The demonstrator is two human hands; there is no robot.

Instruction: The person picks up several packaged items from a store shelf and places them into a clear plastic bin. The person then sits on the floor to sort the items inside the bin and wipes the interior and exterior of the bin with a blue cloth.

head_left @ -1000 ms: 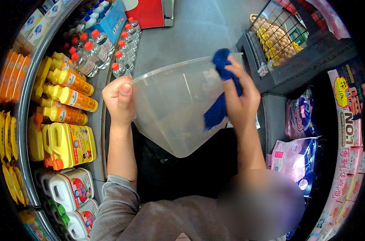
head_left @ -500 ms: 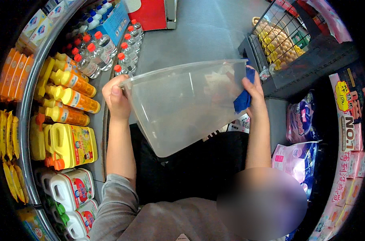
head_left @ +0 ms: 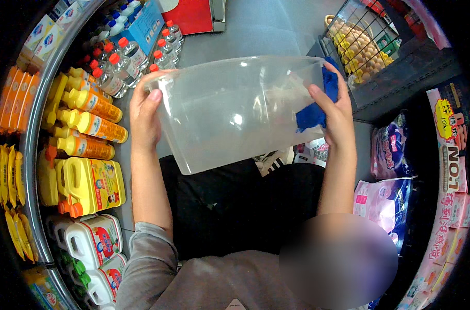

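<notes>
In front of me I hold up a clear plastic bin [head_left: 230, 113], tilted so that one broad side faces me. My left hand [head_left: 148, 111] is closed on its left rim, thumb on the near face. At the right end my right hand [head_left: 337, 111] grips the bin with a blue cloth [head_left: 312, 116] pressed against the wall. The thumb lies over the cloth, and part of the cloth shows above and behind the fingers. Below the bin are my dark-clad legs, with a striped shoe [head_left: 276, 161] partly visible.
At left, a shelf holds orange bottles with yellow caps [head_left: 103, 126], a yellow jug [head_left: 93, 183], white jugs [head_left: 98, 240] and clear red-capped bottles [head_left: 124, 67]. A wire-sided rack with eggs [head_left: 359, 46] stands far right. Purple packages [head_left: 387, 147] line the right side.
The bin has risen and tipped, its lower edge now farther from my body. My right hand has shifted right and slightly up with the cloth. My left hand keeps its hold on the rim.
</notes>
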